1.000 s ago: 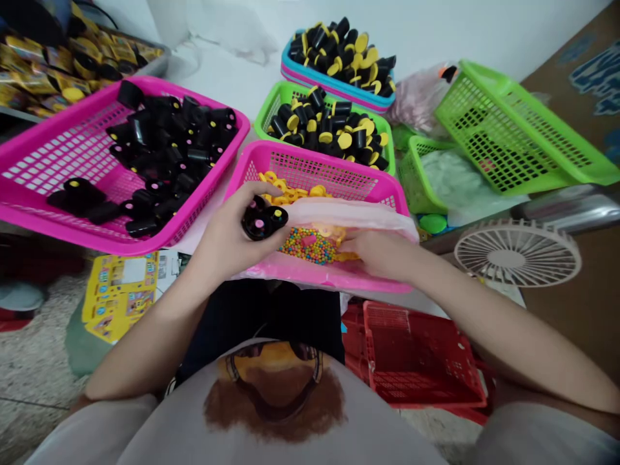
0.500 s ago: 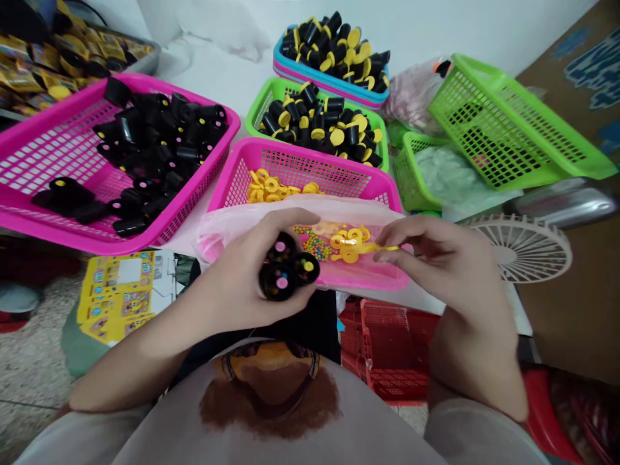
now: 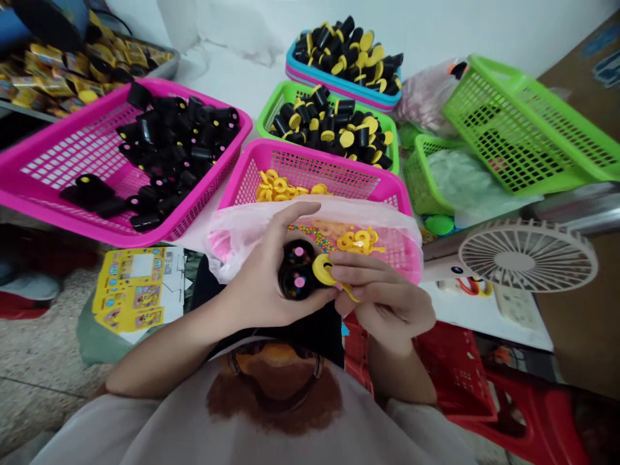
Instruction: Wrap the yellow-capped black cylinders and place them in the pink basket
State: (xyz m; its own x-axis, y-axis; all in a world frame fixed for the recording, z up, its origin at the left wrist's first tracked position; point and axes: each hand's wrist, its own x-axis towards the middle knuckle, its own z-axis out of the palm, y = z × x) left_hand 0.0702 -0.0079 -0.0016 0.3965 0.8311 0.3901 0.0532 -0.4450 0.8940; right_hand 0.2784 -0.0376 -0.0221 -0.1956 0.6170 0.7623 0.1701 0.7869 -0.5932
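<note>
My left hand (image 3: 259,284) is curled around a bunch of small black cylinders (image 3: 289,284), their open ends facing up with pink dots inside two of them. In my right hand (image 3: 387,297) a round yellow cap (image 3: 321,270) with a ring hole and a tab is pinched between the fingertips. The cap lies over the right side of the bunch and hides the cylinder there; whether it is seated cannot be seen. Just beyond my hands, loose yellow caps (image 3: 358,240) and tiny coloured beads (image 3: 322,240) lie on a clear plastic sheet (image 3: 247,223) over a pink basket (image 3: 405,194).
A larger pink basket (image 3: 213,187) of black cylinders stands left. Behind are green (image 3: 266,110) and blue (image 3: 295,68) baskets of yellow-capped cylinders. A small fan (image 3: 527,255) sits at the right, below a tilted green basket (image 3: 513,129). Printed yellow card (image 3: 116,284) lies lower left.
My right hand has moved left from above the loose caps, bringing a yellow cap onto the cylinders in my left hand. The view has shifted slightly, showing more of the fan.
</note>
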